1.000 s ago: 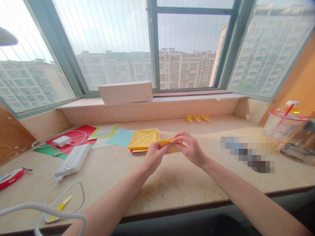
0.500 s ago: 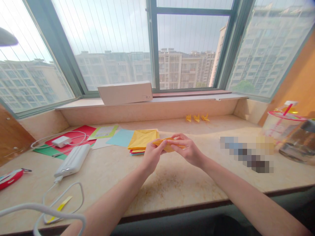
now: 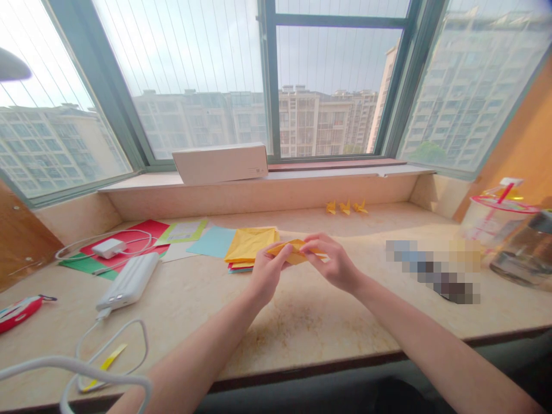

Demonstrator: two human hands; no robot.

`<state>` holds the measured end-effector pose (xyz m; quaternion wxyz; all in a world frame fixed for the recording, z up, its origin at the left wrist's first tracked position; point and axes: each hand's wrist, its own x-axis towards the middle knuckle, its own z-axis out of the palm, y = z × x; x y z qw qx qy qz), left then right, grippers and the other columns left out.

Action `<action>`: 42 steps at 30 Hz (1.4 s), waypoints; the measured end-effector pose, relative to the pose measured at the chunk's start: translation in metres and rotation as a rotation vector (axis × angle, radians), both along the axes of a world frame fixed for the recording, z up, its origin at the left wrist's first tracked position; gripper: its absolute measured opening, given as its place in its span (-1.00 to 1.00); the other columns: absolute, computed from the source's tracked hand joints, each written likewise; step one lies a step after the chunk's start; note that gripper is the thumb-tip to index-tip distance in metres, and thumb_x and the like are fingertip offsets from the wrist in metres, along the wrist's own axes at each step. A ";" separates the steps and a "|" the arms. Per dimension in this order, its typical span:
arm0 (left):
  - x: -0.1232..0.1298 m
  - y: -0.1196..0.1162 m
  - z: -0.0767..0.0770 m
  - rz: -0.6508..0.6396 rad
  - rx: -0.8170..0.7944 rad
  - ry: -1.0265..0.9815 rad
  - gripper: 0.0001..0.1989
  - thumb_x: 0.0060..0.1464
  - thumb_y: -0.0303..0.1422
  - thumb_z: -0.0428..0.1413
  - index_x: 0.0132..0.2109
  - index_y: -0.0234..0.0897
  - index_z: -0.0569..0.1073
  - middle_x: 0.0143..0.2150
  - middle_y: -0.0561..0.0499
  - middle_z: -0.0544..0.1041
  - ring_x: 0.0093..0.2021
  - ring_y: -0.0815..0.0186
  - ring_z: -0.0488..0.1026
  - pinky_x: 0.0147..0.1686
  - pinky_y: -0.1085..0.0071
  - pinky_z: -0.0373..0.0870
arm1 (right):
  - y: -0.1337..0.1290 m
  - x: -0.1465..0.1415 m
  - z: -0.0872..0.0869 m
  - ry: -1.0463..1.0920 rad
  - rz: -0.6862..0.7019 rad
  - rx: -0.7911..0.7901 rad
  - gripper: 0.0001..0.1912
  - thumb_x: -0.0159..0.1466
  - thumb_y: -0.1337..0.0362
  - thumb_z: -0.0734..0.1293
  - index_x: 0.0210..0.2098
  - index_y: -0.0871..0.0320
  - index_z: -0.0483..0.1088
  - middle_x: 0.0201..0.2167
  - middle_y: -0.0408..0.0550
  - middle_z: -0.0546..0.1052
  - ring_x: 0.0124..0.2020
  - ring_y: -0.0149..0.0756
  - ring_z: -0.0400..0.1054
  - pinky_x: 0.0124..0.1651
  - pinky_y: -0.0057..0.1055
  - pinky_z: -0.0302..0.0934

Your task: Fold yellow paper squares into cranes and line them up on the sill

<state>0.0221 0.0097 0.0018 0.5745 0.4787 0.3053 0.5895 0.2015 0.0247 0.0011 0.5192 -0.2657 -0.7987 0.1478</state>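
Between my two hands is a folded piece of yellow origami paper [image 3: 295, 253], held above the stone counter. My left hand [image 3: 269, 273] pinches its left side, thumb on top. My right hand [image 3: 334, 264] grips the right side between thumb and fingers. Just behind my left hand lies a stack of yellow paper [image 3: 252, 244], with red and blue sheets under it. Three small yellow paper cranes [image 3: 345, 207] stand in a row at the back of the counter.
Left on the counter [image 3: 181, 322] are coloured sheets [image 3: 213, 240], a white charger [image 3: 109, 248], a power bank [image 3: 129, 280] with cables, a yellow paper strip [image 3: 106, 368] and a red object [image 3: 19, 313]. A lidded cup [image 3: 485, 224] and glass jug [image 3: 524, 253] stand right. A white box [image 3: 221, 164] rests on the sill.
My right thumb and fingers have shifted slightly to the right along the paper, away from my left thumb, showing more of its middle. My left hand has stayed almost in place.
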 end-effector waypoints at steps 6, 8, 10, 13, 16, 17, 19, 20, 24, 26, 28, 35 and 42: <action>-0.002 0.002 0.000 0.053 0.023 -0.041 -0.73 0.04 -0.24 0.26 -0.16 -0.33 0.59 -0.11 -0.15 0.62 -0.06 0.15 0.52 -0.02 0.23 0.44 | -0.004 0.005 0.002 -0.201 -0.018 0.160 -0.62 0.26 0.25 0.40 0.07 -0.02 0.41 0.14 0.07 0.33 0.15 -0.09 0.28 0.16 -0.07 0.26; -0.002 0.002 0.000 0.025 0.019 -0.046 -0.73 0.06 -0.24 0.25 -0.15 -0.33 0.59 -0.09 -0.15 0.61 -0.04 0.15 0.52 -0.02 0.24 0.44 | -0.004 0.006 0.003 -0.285 -0.051 0.215 -0.62 0.26 0.27 0.40 0.07 -0.05 0.41 0.18 0.06 0.31 0.19 -0.07 0.24 0.20 -0.02 0.21; -0.002 0.001 -0.001 -0.004 -0.001 -0.044 -0.72 0.05 -0.24 0.26 -0.14 -0.32 0.59 -0.09 -0.14 0.62 -0.07 0.16 0.53 -0.05 0.26 0.45 | -0.003 0.006 0.004 -0.341 -0.069 0.248 -0.65 0.27 0.31 0.39 0.05 -0.07 0.44 0.20 0.04 0.30 0.20 -0.07 0.24 0.21 0.00 0.19; -0.001 0.001 -0.001 -0.011 -0.028 -0.045 -0.71 0.02 -0.23 0.28 -0.15 -0.33 0.59 -0.13 -0.13 0.62 -0.13 0.18 0.55 -0.11 0.30 0.48 | -0.001 0.005 0.002 -0.309 -0.072 0.228 -0.73 0.29 0.33 0.37 -0.04 -0.07 0.50 0.17 0.01 0.34 0.15 -0.11 0.29 0.17 -0.04 0.24; -0.001 0.000 0.000 -0.017 -0.027 -0.051 -0.71 0.02 -0.23 0.29 -0.16 -0.33 0.60 -0.14 -0.12 0.63 -0.16 0.22 0.55 -0.13 0.33 0.48 | 0.001 0.004 0.000 -0.214 -0.053 0.156 -0.81 0.29 0.30 0.38 -0.12 -0.06 0.56 0.13 0.00 0.37 0.10 -0.13 0.33 0.14 -0.06 0.26; -0.001 0.000 0.000 -0.019 -0.026 -0.051 -0.72 0.02 -0.23 0.29 -0.16 -0.33 0.60 -0.14 -0.12 0.63 -0.17 0.23 0.55 -0.14 0.34 0.48 | 0.002 0.004 -0.001 -0.183 -0.042 0.132 -0.82 0.28 0.29 0.39 -0.14 -0.05 0.57 0.11 0.00 0.38 0.09 -0.14 0.34 0.14 -0.07 0.27; -0.001 -0.001 0.001 -0.018 -0.026 -0.054 -0.73 0.01 -0.24 0.29 -0.18 -0.33 0.60 -0.15 -0.11 0.63 -0.17 0.23 0.56 -0.13 0.34 0.48 | 0.003 0.003 -0.002 -0.142 -0.027 0.098 -0.85 0.27 0.27 0.39 -0.17 -0.04 0.58 0.06 0.01 0.43 0.08 -0.14 0.36 0.13 -0.08 0.27; -0.001 -0.001 0.001 -0.015 -0.025 -0.057 -0.74 0.01 -0.24 0.30 -0.18 -0.32 0.61 -0.15 -0.11 0.64 -0.17 0.23 0.56 -0.13 0.34 0.48 | 0.003 0.002 -0.003 -0.139 -0.031 0.094 -0.85 0.27 0.27 0.40 -0.18 -0.03 0.59 0.03 0.01 0.45 0.07 -0.13 0.36 0.13 -0.08 0.27; -0.001 -0.001 0.001 -0.032 -0.024 -0.059 -0.74 0.02 -0.25 0.29 -0.18 -0.33 0.61 -0.14 -0.11 0.64 -0.15 0.22 0.56 -0.06 0.30 0.47 | 0.001 0.000 -0.002 -0.141 -0.089 0.090 -0.89 0.29 0.25 0.37 -0.23 0.02 0.57 -0.05 0.01 0.51 0.01 -0.12 0.40 0.11 -0.07 0.25; -0.001 -0.002 0.001 -0.057 -0.033 -0.058 -0.73 0.02 -0.25 0.29 -0.17 -0.33 0.61 -0.14 -0.12 0.64 -0.13 0.20 0.56 -0.02 0.26 0.45 | 0.001 -0.001 -0.001 -0.108 -0.103 0.067 -0.89 0.31 0.27 0.34 -0.25 0.05 0.55 -0.11 0.01 0.54 -0.05 -0.16 0.43 0.06 -0.12 0.27; 0.000 -0.002 0.001 -0.079 -0.042 -0.056 -0.72 0.02 -0.25 0.29 -0.16 -0.34 0.61 -0.13 -0.12 0.64 -0.10 0.18 0.56 0.02 0.22 0.44 | 0.000 -0.002 -0.001 -0.075 -0.100 0.047 -0.90 0.32 0.27 0.33 -0.27 0.07 0.52 -0.16 0.00 0.54 -0.11 -0.18 0.44 0.01 -0.17 0.29; 0.000 -0.003 0.000 -0.081 -0.037 -0.040 -0.74 0.01 -0.26 0.30 -0.18 -0.34 0.61 -0.16 -0.11 0.64 -0.11 0.18 0.56 0.01 0.20 0.45 | 0.001 -0.001 -0.003 -0.025 -0.147 0.025 -0.87 0.28 0.25 0.37 -0.16 0.05 0.41 -0.25 -0.07 0.56 -0.21 -0.20 0.46 -0.09 -0.22 0.32; 0.001 -0.003 0.001 -0.085 -0.023 -0.022 -0.71 0.00 -0.24 0.31 -0.16 -0.31 0.60 -0.11 -0.11 0.62 -0.08 0.18 0.54 0.04 0.21 0.41 | 0.001 0.000 -0.002 -0.074 -0.085 0.080 -0.87 0.33 0.29 0.32 -0.19 0.02 0.53 -0.18 -0.03 0.53 -0.11 -0.19 0.43 -0.01 -0.20 0.30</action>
